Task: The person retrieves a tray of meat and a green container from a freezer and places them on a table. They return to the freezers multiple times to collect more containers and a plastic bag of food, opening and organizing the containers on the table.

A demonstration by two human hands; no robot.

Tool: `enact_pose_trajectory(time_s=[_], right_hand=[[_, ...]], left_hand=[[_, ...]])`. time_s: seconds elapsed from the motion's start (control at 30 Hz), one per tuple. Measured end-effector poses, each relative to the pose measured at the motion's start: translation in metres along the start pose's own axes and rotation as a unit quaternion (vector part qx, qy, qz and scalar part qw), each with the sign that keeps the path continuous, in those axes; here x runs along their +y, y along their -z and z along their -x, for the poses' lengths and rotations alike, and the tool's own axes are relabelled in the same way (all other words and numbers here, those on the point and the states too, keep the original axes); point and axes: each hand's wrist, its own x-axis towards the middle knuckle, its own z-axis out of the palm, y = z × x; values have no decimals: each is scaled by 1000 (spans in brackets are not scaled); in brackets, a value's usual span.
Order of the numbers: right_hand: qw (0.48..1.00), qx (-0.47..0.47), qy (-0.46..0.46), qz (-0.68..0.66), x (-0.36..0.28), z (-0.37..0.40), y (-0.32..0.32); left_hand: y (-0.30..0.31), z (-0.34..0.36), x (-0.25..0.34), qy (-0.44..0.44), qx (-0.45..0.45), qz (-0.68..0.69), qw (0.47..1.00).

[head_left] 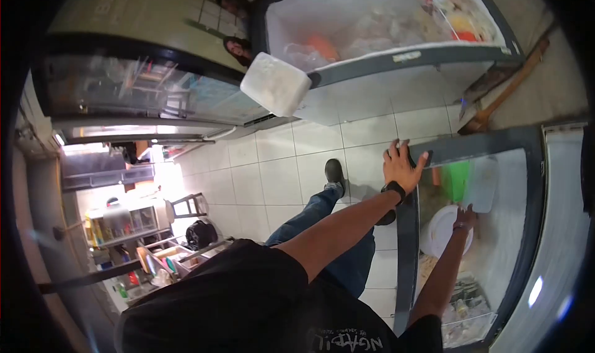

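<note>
My left hand [403,166], with a black watch on the wrist, lies spread on the dark corner rim of an open chest freezer [407,254]. My right hand [465,217] reaches down inside that freezer, at the upper edge of a white round tub [437,232]. Whether its fingers grip the tub is unclear. A green bag [457,179] and a pale flat slab [482,183] lie just beyond the right hand. Frosted packets [465,319] fill the near end of the freezer. My jeans leg and black shoe [334,170] stand on the tiles beside it.
A second chest freezer [403,59] stands across the white tiled floor [273,173], with a white foam box [276,83] at its corner. A glass-door cooler [142,96] is on the left. A wooden handle [511,83] leans at right. Shelves and a stool [186,205] crowd the lower left.
</note>
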Motion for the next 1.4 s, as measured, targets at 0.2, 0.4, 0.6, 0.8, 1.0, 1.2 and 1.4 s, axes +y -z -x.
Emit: enact_pose_trajectory(time_s=[0.2,0.4,0.6,0.8,1.0,1.2,1.4], right_hand=[[915,-39,276,292,-17,235,-116],[820,-286,274,414,87,324,-209],[796,-360,218,436,146,429,-339],[766,-343,295,457,132,450,-327],[794,-238,251,499,91,404,-260],[764,-342,242,490,66,383,-222],[699,-441,249,505,39,410,-262]], left_hand=[[27,-22,-111,123,-165,435,877],[145,-105,-207,314,-69,696,642],[189,-168,-238,258,-72,751,603],[174,-129,-251,345,-112,726,585],[160,-113,-268,283,-68,765,575],[174,-175,-234,222,-3,769,600],[214,-91,-237,198,35,738,643]])
